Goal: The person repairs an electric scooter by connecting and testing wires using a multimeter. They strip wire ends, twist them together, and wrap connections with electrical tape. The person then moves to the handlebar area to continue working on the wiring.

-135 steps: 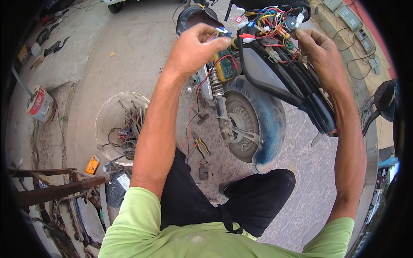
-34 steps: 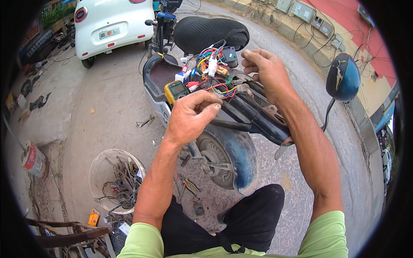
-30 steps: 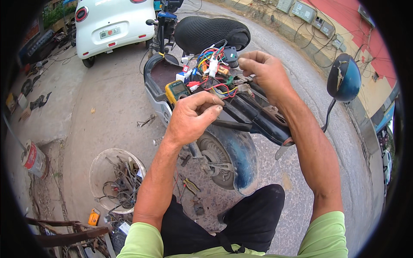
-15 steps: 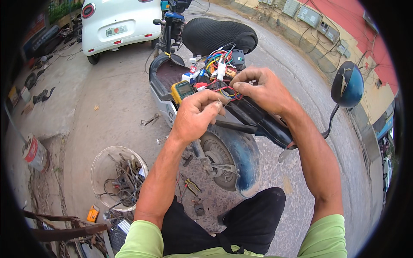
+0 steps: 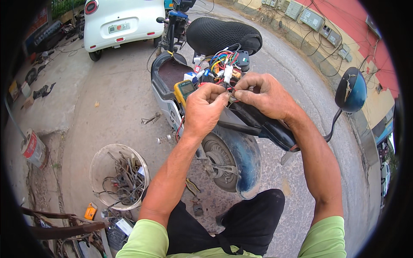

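My left hand point(image 5: 203, 108) and my right hand point(image 5: 267, 95) meet fingertip to fingertip over the opened rear body of a scooter. Each is closed in a pinch on thin wire; a red wire point(image 5: 230, 89) shows at the right fingertips, while the wire end in the left is mostly hidden by the fingers. Just beyond them lies a tangle of coloured wires point(image 5: 223, 58) with a white connector point(image 5: 228, 74). A yellow multimeter point(image 5: 186, 88) with a grey screen rests on the scooter, left of my left hand.
The scooter's black seat point(image 5: 224, 35) lies behind the wires, and its rear wheel point(image 5: 219, 160) is below my hands. A mirror point(image 5: 350, 89) sticks out at right. On the ground are pliers point(image 5: 192, 185) and a white bucket point(image 5: 95, 172) of scrap. A white car point(image 5: 124, 21) stands ahead.
My hands have drawn closer together, the left moving right and slightly up until the fingertips nearly touch. A red wire now shows hanging beside my left wrist. The view has shifted slightly.
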A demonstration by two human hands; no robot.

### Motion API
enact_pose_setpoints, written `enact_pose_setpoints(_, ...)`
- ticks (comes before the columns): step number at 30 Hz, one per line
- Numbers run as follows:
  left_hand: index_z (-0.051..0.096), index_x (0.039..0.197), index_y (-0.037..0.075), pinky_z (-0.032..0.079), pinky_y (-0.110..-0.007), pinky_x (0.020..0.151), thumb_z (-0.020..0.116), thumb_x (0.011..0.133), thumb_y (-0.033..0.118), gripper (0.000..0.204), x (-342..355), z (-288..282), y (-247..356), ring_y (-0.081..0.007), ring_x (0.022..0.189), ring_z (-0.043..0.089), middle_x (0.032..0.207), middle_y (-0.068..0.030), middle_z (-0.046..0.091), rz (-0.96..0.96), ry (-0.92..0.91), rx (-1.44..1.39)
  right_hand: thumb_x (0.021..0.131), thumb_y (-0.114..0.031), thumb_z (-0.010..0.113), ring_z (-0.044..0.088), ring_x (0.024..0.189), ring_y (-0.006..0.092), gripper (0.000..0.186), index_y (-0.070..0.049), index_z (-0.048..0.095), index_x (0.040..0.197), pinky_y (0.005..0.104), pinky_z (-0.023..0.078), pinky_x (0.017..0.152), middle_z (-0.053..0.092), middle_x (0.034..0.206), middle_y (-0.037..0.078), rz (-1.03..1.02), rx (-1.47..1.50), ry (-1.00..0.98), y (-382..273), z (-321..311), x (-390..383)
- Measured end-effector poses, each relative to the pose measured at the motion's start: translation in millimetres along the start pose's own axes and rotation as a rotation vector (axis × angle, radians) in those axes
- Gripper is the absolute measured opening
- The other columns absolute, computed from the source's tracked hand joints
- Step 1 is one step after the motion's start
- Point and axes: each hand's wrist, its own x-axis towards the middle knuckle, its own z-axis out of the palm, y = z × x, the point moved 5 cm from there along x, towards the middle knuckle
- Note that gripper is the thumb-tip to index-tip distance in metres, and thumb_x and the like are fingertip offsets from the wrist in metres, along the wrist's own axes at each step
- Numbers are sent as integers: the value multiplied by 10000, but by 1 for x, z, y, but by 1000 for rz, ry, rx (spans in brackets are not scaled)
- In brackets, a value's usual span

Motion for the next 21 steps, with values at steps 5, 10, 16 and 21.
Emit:
enact_pose_setpoints(5, 703, 957, -26, 497, -238, 652, 693, 935, 99, 126, 1, -1, 1, -63, 707, 622, 791, -34, 705, -8, -16, 31, 921, -206, 718, 617, 825, 124, 238, 16, 734, 1007, 307, 504, 759, 702, 897, 58, 2, 38, 112, 2, -5, 2)
enact_pose_setpoints(10, 700, 971, -32, 496, -243, 647, 692, 939, 112, 147, -2, 1, 4, -71, 712, 633, 795, -43, 710, -39, -29, 9, 929, -232, 702, 642, 809, 140, 278, 25, 740, 1028, 330, 522, 752, 730, 896, 89, 44, 40, 191, 4, -11, 2)
enact_pose_setpoints(16, 694, 986, -21, 456, -222, 577, 697, 942, 147, 173, -1, 2, -1, -56, 666, 607, 792, -40, 705, -64, -54, -53, 937, -234, 694, 602, 752, 119, 284, 27, 726, 1045, 302, 497, 702, 695, 833, 58, 78, 111, 186, 0, -10, 0)
enact_pose_setpoints(21, 685, 992, -14, 409, -207, 523, 691, 954, 160, 179, -1, 5, -2, -35, 599, 542, 767, -28, 686, -42, -62, -112, 944, -193, 682, 580, 776, 102, 241, 23, 704, 1051, 288, 482, 717, 664, 849, 32, 83, 87, 174, -7, -10, -1)
